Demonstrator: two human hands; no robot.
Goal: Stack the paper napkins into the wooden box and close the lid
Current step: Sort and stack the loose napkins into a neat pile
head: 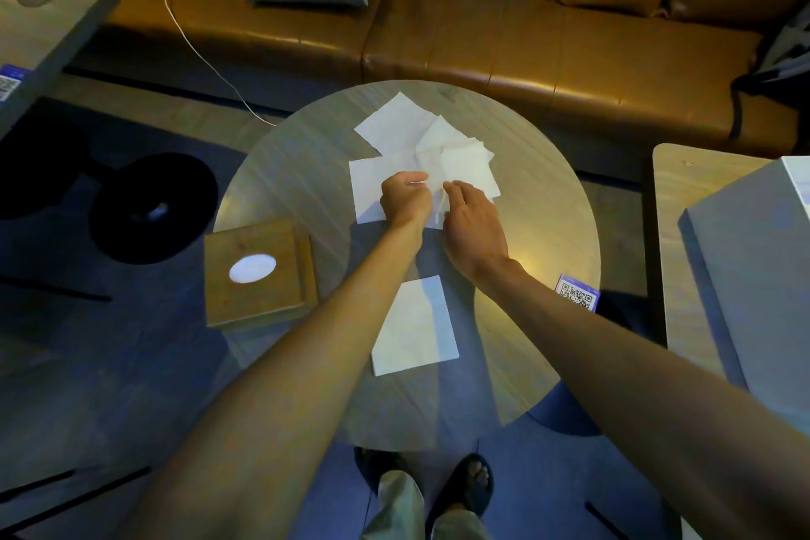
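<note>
Napkins, gathering step. Loose napkins point(394, 127) lie fanned and overlapping on the far half of the round table point(285, 171). One squared-up napkin point(414, 327), or a thin stack (cannot tell which), lies nearer the person between the forearms. Wooden box point(258, 276) sits at the table's left edge, well apart from the pile. Its lid point(263, 237) is on, and white shows through the oval opening point(253, 268).

Left hand point(405, 197): fingers curled, grip pinched on a napkin at the near edge of the pile. Right hand point(471, 215): fingers laid over the sheets just beside it. A lifted paper edge stands between the two hands, but I cannot tell whether the right grip is closed on it or only resting.

Judgement: collecting is early, nothing boxed yet, lid not yet opened.

Notes for doing this well:
- slide sheets together flat, not crumple them; thin paper will fold or tear if pinched hard
- press with one hand, draw sheets in with the other
- square corners against the table before lifting
- add the near napkin to the stack
- open the box before carrying, so both hands can support the stack

Risk: top sheets may slip off when the stack is lifted
</note>
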